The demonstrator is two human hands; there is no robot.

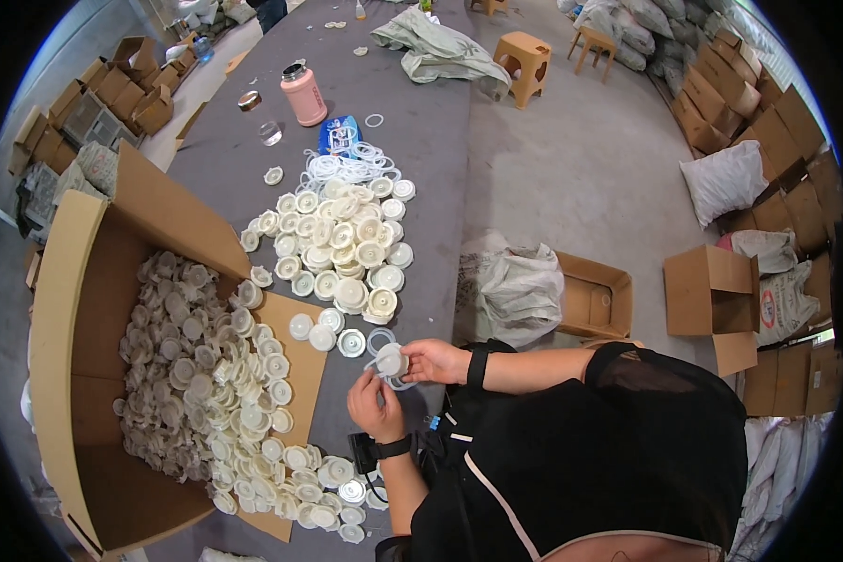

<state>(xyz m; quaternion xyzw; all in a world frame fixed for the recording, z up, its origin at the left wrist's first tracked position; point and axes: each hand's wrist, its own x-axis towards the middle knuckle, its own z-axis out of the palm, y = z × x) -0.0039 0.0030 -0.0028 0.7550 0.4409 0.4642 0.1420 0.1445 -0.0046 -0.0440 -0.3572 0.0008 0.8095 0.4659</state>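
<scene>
Hands close together above bench (pixel 431 178). Right hand (pixel 437 362) grips white cap (pixel 392 362) from right; left hand (pixel 375 408) lower left, at clear ring (pixel 373 365), pinch hard to tell. Cap between hands, heaped caps (pixel 332 234) beyond.

Stacked boxes (pixel 706 113), piled sacks (pixel 648 19) and a table (pixel 426 131) heaped with round parts (pixel 344 234) show a workshop.

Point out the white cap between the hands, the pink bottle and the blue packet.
White cap (pixel 392 361), head view, on its face.
Pink bottle (pixel 304 97), head view, mid-body.
Blue packet (pixel 335 137), head view, upper part.
</scene>
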